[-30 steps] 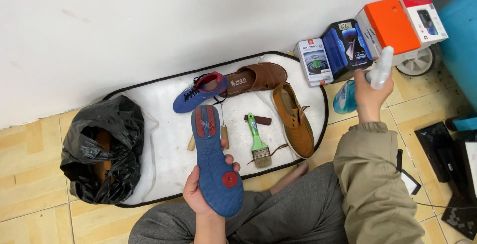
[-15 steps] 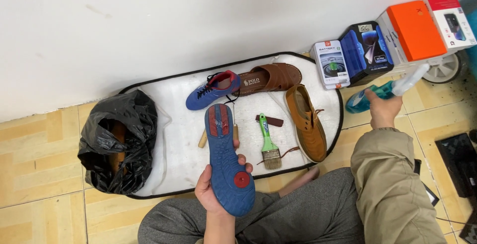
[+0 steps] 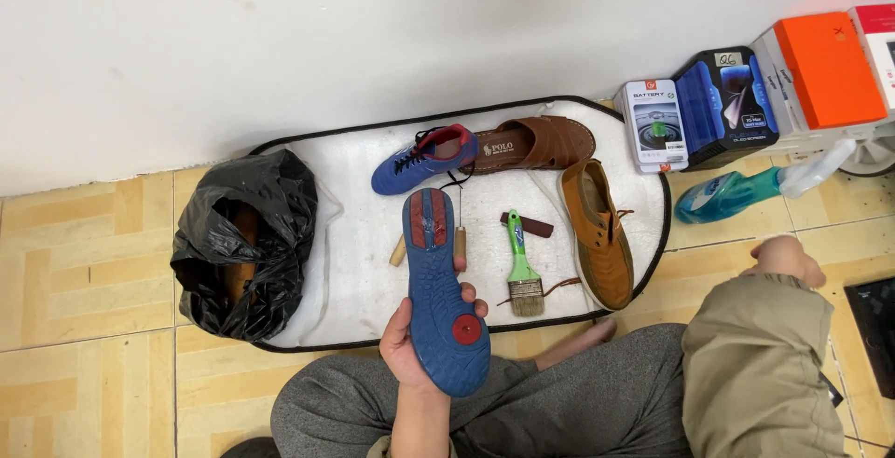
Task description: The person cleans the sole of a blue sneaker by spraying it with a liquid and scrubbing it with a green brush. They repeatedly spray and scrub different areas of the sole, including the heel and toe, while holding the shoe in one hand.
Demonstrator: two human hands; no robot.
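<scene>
Over the white padded mat (image 3: 354,262), left hand (image 3: 410,341) fingers clasp a blue ridged rubber-soled shoe (image 3: 440,300); right hand's (image 3: 783,258) grip unclear.

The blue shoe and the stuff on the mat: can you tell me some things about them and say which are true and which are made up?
1. The left hand holds a blue shoe sole up. True.
2. The green-handled brush lies on the white mat. True.
3. The right hand holds the spray bottle. False: the bottle lies on the floor, apart from the hand.
4. The black bag sits right of the mat. False: it sits at the mat's left end.
5. A tan shoe lies on the mat. True.
</scene>
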